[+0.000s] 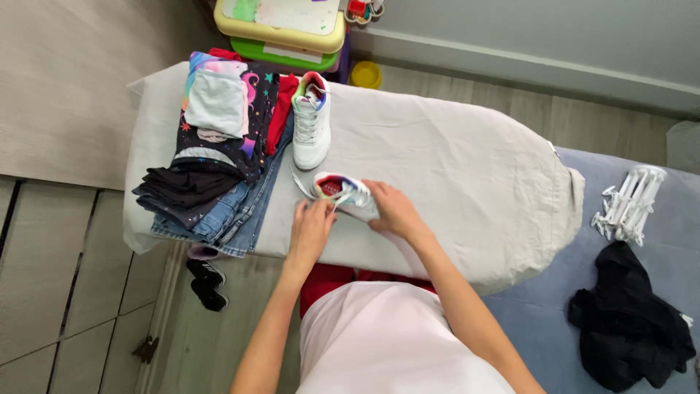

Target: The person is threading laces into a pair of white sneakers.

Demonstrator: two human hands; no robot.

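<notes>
A small white sneaker (343,192) with rainbow trim lies on its side near the front edge of a grey-covered ironing board (452,153). My right hand (391,208) grips its toe end. My left hand (312,225) pinches the lace end at its heel side. The matching white sneaker (311,122) lies just behind it, untouched, with its toe pointing toward me.
A stack of folded clothes (219,146), with jeans at the bottom, fills the board's left end. Black shoes (206,281) lie on the floor below. A white peg hanger (627,204) and a black garment (631,328) lie on a blue surface at right. Coloured plastic stools (281,33) stand behind.
</notes>
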